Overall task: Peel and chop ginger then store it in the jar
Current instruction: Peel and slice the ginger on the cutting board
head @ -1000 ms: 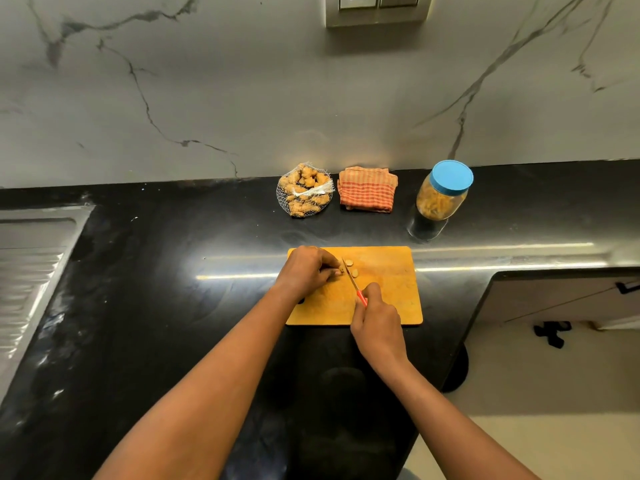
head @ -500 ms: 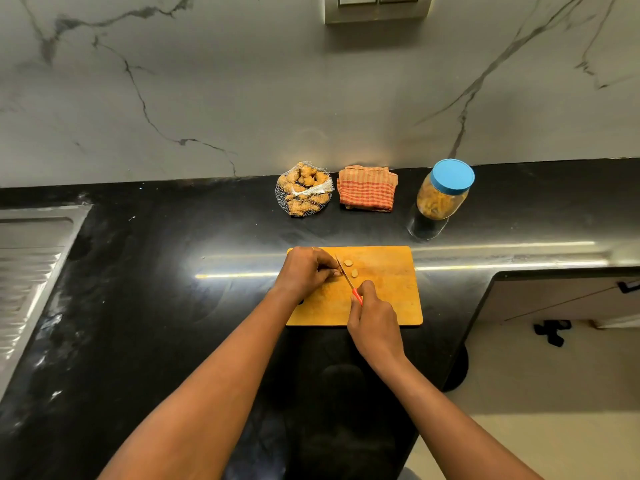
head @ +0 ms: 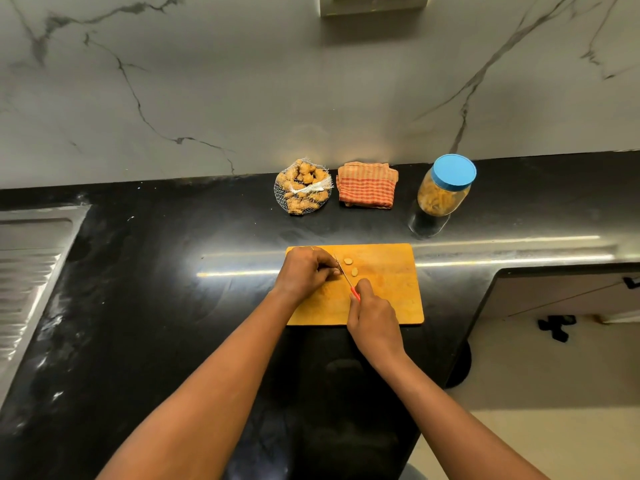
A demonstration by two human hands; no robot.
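chopping step in hand, judged from the cuts already on the board. the left hand (head: 304,271) curls its fingers down over a ginger piece, pinning it to the cutting board (head: 388,296); the ginger piece itself is almost wholly hidden under the fingertips, so whether it is peeled cannot be told. the right hand (head: 374,317) grasps the red handle of a small knife (head: 343,274), whose thin, narrow blade slants away from the person and lies just beside the left fingertips. two ginger slices (head: 348,261), pale, flat and oval, lie on the board just right of the blade, apart from each other. the next move probably calls for short downward cuts, the left fingertips drawn back from the edge as the piece shortens. the board is a flat orange-tan rectangle with rounded corners and a matt, scuffed face, set on a glossy black countertop (head: 173,306). the jar (head: 443,199), clear and round-shouldered with a smooth blue lid (head: 454,170) on and yellowish contents inside, stands behind and right of the board, well apart; it would need opening before storage. a white mesh bag (head: 303,187) of knobbly tan ginger roots and a folded orange checked cloth (head: 367,185) lie side by side along the veined marble wall.
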